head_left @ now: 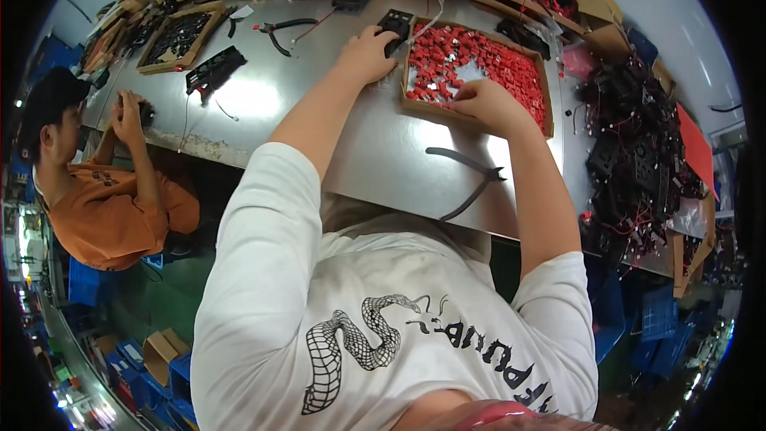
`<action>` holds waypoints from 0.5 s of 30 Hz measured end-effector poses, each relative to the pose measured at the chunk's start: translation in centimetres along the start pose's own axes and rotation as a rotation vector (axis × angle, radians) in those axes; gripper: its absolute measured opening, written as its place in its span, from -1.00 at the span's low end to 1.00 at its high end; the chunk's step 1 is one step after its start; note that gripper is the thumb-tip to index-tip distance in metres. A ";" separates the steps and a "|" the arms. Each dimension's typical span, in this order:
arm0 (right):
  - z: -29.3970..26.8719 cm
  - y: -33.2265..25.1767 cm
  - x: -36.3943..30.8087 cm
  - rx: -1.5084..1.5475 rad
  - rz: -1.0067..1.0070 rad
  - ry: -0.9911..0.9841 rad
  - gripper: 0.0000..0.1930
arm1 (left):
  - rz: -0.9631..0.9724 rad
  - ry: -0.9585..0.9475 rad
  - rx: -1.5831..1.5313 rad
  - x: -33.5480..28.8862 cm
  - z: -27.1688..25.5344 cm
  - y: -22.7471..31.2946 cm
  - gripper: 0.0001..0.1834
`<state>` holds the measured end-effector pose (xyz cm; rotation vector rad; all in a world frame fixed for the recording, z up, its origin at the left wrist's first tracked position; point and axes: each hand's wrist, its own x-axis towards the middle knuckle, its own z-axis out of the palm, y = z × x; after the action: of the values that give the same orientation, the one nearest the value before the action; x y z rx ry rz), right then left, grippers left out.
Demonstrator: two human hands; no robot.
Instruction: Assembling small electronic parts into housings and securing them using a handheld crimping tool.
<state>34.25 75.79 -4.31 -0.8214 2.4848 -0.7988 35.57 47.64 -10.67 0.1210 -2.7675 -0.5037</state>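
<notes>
My left hand (pixel 369 57) grips a black plastic housing (pixel 396 22) that rests on the metal table beside a shallow cardboard box (pixel 437 108). Many small red plastic parts (pixel 511 60) fill this box, with its pale bottom showing through in the middle. Over the box's near side, my right hand (pixel 493 105) reaches in among the parts with thumb and fingers pinched together. Whatever may be between those fingertips is hidden. Just in front of the box lie cutting pliers (pixel 493 174) with dark handles, touched by neither hand.
A co-worker in an orange shirt (pixel 112 207) sits at the left, holding a small dark thing. Another black housing (pixel 215 72) and second pliers (pixel 275 29) lie on the table's left part. Black wired units (pixel 638 144) are heaped at the right; cardboard boxes line the back.
</notes>
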 end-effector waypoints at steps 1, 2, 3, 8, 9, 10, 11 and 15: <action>0.1 0.6 -0.1 0.084 -0.034 -0.002 -0.64 | 0.000 0.012 0.002 0.4 0.0 -0.2 -0.45; -0.3 -0.9 -0.6 -0.116 0.017 -0.012 -0.67 | -0.047 -0.017 -0.045 0.5 -0.2 -0.1 -0.47; 0.0 -1.0 -0.8 -0.119 0.011 -0.012 -0.67 | -0.094 -0.046 -0.093 0.5 -0.4 -0.1 -0.49; 1.8 1.1 -0.6 0.006 0.007 0.120 -0.73 | -0.378 0.172 -0.650 -0.8 -3.3 -1.2 -0.58; 2.0 1.5 -0.6 0.037 -0.020 0.179 -0.74 | -0.516 0.236 -0.956 -1.7 -4.5 -1.0 -0.59; 2.1 1.8 -0.5 0.043 -0.016 0.177 -0.74 | -0.518 0.230 -0.952 -3.1 -5.8 -0.9 -0.59; 2.2 2.0 -0.4 0.013 0.011 0.194 -0.73 | -0.549 0.160 -1.066 -5.0 -7.2 -0.6 -0.62; 2.5 2.2 0.2 -0.021 0.023 0.271 -0.66 | -0.687 0.029 -1.205 -9.1 -8.2 0.6 -0.68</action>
<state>34.52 76.10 -7.63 -0.7311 2.7371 -0.9323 46.81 46.76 -5.94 0.7428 -1.8624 -2.1375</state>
